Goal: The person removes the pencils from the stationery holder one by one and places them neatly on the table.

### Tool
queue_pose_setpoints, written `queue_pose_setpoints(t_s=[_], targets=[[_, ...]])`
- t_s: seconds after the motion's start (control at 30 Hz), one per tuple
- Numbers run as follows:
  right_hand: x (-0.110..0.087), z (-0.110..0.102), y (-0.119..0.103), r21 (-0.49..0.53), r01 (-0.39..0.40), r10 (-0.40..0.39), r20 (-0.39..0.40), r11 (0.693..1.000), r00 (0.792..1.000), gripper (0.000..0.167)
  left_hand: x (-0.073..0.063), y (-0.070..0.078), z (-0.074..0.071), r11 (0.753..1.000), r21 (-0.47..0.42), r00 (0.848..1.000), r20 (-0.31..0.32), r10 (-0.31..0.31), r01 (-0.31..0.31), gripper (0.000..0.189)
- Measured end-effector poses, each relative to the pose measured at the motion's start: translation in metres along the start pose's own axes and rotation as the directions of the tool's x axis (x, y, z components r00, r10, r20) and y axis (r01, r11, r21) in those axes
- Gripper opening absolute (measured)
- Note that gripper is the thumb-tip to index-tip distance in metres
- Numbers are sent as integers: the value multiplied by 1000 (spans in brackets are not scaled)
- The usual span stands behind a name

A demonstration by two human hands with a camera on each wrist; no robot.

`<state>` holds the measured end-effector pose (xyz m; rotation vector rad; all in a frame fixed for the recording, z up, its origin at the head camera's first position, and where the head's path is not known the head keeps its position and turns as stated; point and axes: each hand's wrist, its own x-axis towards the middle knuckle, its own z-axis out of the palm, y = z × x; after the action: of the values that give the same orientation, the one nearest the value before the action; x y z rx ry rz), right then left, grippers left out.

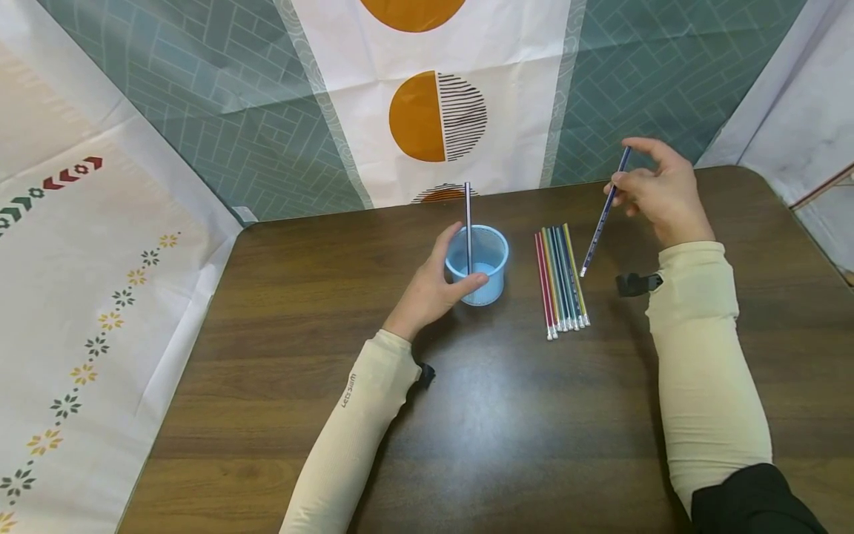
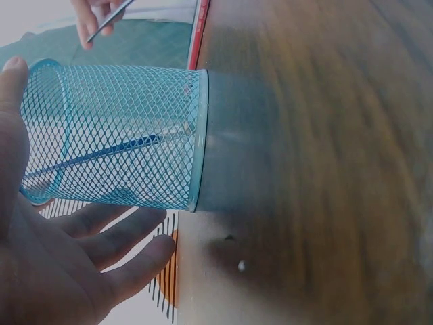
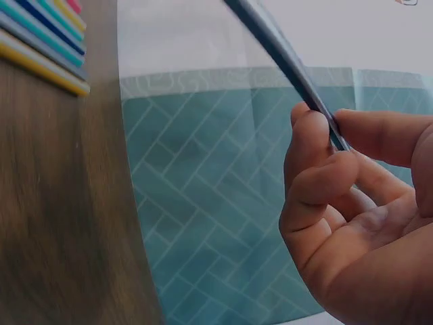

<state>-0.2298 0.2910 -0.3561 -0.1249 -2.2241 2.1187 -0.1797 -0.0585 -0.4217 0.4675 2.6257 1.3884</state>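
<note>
A light-blue mesh pencil cup [image 1: 492,285] stands upright on the table, with one dark, striped pencil [image 1: 469,222] leaning up inside it. My left hand [image 1: 430,293] holds the cup near its rim, thumb in front and index finger along the far left side; its other fingers [image 2: 135,267] spread loosely beside the mesh. To the right, my right hand [image 1: 660,194] pinches a dark blue patterned pencil [image 1: 603,219] near its upper end, the lower end slanting down to the left. Between the hands lies a row of several coloured pencils [image 1: 560,282], their metal ends toward me.
The brown wooden table [image 1: 300,356] runs back to a hanging cloth [image 1: 520,89] with orange circles and green panels. White patterned cloth [image 1: 100,259] borders the left side. Small black wrist mounts [image 1: 634,285] stick out from both sleeves.
</note>
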Motion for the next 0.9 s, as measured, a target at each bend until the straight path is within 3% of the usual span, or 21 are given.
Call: queue_pose_setpoints(t_s=[0.13,0.43,0.67,0.9], targets=[[2,-4,2,-172,1,3,22,985,1000,57,0,0,0,1000,-4,1000,-2,-3,3,92],[5,-5,13,-450,16,42,118,893,992,56,0,0,0,1000,-6,1000,2,-6,6,92],[11,-2,27,-550,31,93,196,834,976,58,0,0,0,1000,1,1000,3,-2,2,93],[17,1,38,-581,12,165,249,814,954,58,0,0,0,1000,11,1000,-6,1,-1,91]])
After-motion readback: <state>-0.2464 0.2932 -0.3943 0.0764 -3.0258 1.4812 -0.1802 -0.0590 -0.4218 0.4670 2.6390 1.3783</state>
